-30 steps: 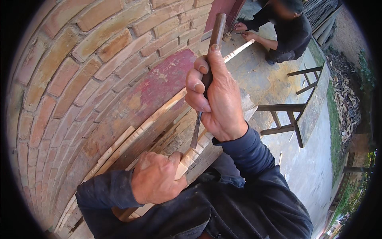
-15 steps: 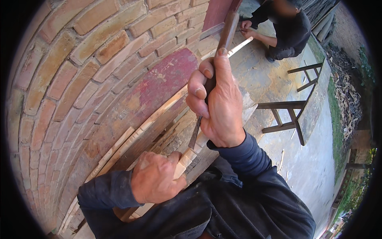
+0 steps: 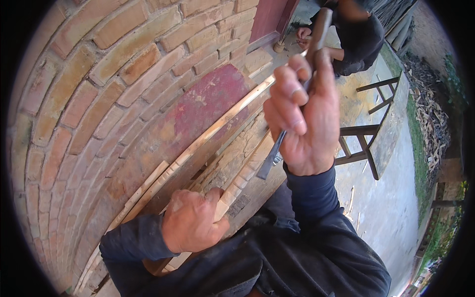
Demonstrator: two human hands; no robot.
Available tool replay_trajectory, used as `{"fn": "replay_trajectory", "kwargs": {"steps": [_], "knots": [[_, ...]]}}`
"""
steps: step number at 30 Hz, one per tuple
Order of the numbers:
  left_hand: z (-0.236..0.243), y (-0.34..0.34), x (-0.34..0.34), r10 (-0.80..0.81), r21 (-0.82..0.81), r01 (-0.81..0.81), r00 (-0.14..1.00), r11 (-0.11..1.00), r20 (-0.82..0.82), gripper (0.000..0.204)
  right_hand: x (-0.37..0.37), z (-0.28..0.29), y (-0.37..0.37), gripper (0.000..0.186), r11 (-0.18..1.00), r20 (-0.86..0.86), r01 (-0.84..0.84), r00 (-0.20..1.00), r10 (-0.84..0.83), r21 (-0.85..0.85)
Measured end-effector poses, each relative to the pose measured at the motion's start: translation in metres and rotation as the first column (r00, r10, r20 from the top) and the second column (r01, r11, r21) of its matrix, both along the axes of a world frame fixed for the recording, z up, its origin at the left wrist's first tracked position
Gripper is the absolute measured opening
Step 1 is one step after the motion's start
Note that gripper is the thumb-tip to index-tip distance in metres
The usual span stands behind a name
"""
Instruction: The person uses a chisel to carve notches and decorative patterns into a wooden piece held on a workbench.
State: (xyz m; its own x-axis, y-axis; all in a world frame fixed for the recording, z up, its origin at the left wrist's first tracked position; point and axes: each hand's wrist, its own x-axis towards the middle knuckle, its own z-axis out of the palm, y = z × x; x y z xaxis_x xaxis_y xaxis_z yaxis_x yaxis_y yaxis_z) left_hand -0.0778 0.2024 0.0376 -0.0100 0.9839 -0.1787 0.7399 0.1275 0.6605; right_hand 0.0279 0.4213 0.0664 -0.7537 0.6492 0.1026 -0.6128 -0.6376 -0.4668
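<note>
My left hand is closed round the near end of a pale wooden strip, which has a row of cut marks across it. The strip slants away over a rough, worn plank in front of me. In my right hand is a chisel, its dark handle rising past the fingers. The flat metal blade points down and stands to the right of the strip, seemingly apart from it. Some fingers of this hand are blurred by motion.
A brick wall bounds the left side. More notched strips lie along a red-stained board. A dark wooden bench lies on its side on the floor at right. Another person crouches at the far right, hands together.
My right hand has moved up and to the right with the chisel, lifting the blade off the strip. My left hand stays almost in place on the strip.
</note>
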Motion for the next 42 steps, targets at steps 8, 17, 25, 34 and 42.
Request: {"fn": "replay_trajectory", "kwargs": {"steps": [8, 17, 25, 34, 42], "knots": [[-0.006, -0.002, -0.005, 0.006, -0.057, -0.003, 0.999, 0.998, 0.046, 0.032, 0.005, -0.018, -0.015, 0.054, 1.0, 0.227, -0.011, 0.974, 0.006, 0.019], [-0.001, -0.001, -0.004, 0.037, -0.015, -0.036, 0.995, 0.999, 0.096, 0.03, 0.052, -0.02, 0.055, 0.042, 0.711, 0.13, 0.579, 0.732, -0.669, 0.4], [-0.003, 0.001, -0.001, 0.058, -0.034, -0.054, 0.988, 0.998, 0.14, 0.031, 0.078, -0.055, 0.071, 0.038, 0.233, 0.028, 0.539, 0.361, -0.932, 0.81], [-0.008, -0.002, 0.002, 0.096, 0.046, -0.1, 0.992, 0.994, 0.084, 0.028, 0.061, -0.099, 0.057, 0.04, 0.354, 0.149, 0.437, 0.437, -0.887, 0.827], [-0.003, -0.009, 0.007, 0.146, 0.032, -0.145, 0.989, 0.989, -0.023, 0.031, 0.068, -0.126, 0.055, 0.039, 0.411, 0.189, 0.394, 0.492, -0.85, 0.822]]}}
